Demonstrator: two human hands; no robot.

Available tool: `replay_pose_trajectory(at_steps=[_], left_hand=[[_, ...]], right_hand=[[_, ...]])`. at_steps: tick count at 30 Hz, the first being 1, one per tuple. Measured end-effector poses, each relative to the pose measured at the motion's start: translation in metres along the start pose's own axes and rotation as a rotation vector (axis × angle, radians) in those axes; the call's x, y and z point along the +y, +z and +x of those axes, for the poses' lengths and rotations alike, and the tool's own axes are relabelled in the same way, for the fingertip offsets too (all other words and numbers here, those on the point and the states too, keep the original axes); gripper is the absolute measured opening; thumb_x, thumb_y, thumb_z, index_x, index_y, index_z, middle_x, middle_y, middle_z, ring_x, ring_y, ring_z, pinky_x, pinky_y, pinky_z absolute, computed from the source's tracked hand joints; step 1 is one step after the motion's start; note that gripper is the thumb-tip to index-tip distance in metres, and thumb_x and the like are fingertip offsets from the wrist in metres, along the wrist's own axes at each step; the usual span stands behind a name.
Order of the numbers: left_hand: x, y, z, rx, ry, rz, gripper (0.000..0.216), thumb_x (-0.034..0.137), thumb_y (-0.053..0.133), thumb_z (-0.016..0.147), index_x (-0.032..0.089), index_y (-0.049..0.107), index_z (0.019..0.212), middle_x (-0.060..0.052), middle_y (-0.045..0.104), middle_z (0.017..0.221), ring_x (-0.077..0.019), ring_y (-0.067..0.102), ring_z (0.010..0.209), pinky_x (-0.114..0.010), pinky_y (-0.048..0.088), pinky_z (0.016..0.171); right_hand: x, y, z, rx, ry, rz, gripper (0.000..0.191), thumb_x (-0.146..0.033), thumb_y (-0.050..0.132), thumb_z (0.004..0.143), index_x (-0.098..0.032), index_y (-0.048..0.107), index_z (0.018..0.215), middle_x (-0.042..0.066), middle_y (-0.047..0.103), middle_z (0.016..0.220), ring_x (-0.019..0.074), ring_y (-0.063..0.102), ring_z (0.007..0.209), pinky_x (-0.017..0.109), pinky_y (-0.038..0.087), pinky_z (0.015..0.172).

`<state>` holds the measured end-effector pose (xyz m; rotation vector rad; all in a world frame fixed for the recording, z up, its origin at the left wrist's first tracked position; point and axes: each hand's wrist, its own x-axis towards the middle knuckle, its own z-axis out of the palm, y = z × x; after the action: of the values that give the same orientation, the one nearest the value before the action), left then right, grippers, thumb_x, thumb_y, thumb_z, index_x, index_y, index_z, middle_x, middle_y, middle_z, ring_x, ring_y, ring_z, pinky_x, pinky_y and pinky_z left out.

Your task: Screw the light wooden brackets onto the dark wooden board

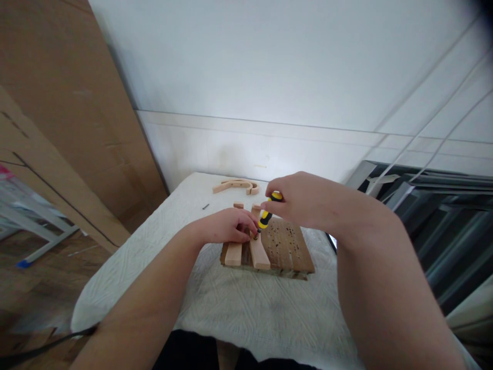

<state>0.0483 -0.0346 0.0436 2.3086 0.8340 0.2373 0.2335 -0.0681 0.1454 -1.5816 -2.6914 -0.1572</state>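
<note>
My right hand (288, 195) is closed around the handle of a yellow and black screwdriver (264, 220). The screwdriver stands tilted, its tip down at a flared light wooden piece (261, 255). Beside the tip, my left hand (235, 226) has its fingers curled together over the wood; what they pinch is hidden. A second, straighter wooden piece (233, 254) lies to the left, partly under that hand. Both pieces rest on a thick brown board (288, 249) pitted with small holes.
Curved wooden pieces (234, 184) lie at the back of the cloth-covered table (246, 298). Left of them is a small dark screw (206, 206). A white wall (262, 149) closes off the back, cardboard (88, 113) the left, dark stacked panels (442, 221) the right.
</note>
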Motion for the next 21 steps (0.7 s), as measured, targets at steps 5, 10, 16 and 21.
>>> replay_pose_trajectory(at_steps=[5,10,16,21], left_hand=[[0.0011,-0.0002,-0.0003,-0.007,-0.012,0.006,0.021,0.012,0.058,0.078,0.016,0.07,0.094,-0.002,0.065,0.095,-0.0092,0.054,0.071,-0.021,0.04,0.064],[0.0018,0.0001,-0.0003,0.017,0.025,-0.026,0.017,0.011,0.06,0.076,0.017,0.072,0.088,-0.003,0.063,0.111,-0.012,0.057,0.083,-0.022,0.043,0.07],[0.0002,0.0,-0.0001,0.013,0.004,0.004,0.017,0.012,0.06,0.076,0.017,0.071,0.087,-0.001,0.066,0.105,-0.0121,0.058,0.082,-0.022,0.042,0.069],[-0.0035,0.0003,0.0004,0.008,0.042,-0.007,0.021,0.011,0.059,0.076,0.018,0.071,0.092,-0.002,0.063,0.116,-0.014,0.058,0.089,-0.024,0.043,0.077]], right_hand=[[0.0005,-0.0027,-0.0066,-0.045,-0.04,0.073,0.027,-0.037,0.047,0.082,-0.022,0.069,0.09,0.005,0.069,0.073,0.0136,0.053,0.055,0.026,0.03,0.049],[0.0022,-0.007,-0.0049,-0.112,0.077,-0.022,0.054,-0.058,0.04,0.084,-0.016,0.073,0.081,0.012,0.068,0.068,0.0185,0.057,0.058,0.029,0.033,0.052],[0.0023,-0.0038,-0.0003,-0.098,0.049,-0.031,0.048,-0.05,0.04,0.086,-0.016,0.073,0.087,0.013,0.07,0.074,0.0181,0.06,0.062,0.028,0.033,0.052],[0.0039,-0.0033,-0.0047,-0.053,0.018,0.078,0.034,-0.041,0.045,0.083,-0.022,0.071,0.095,0.006,0.071,0.079,0.0158,0.059,0.062,0.025,0.033,0.05]])
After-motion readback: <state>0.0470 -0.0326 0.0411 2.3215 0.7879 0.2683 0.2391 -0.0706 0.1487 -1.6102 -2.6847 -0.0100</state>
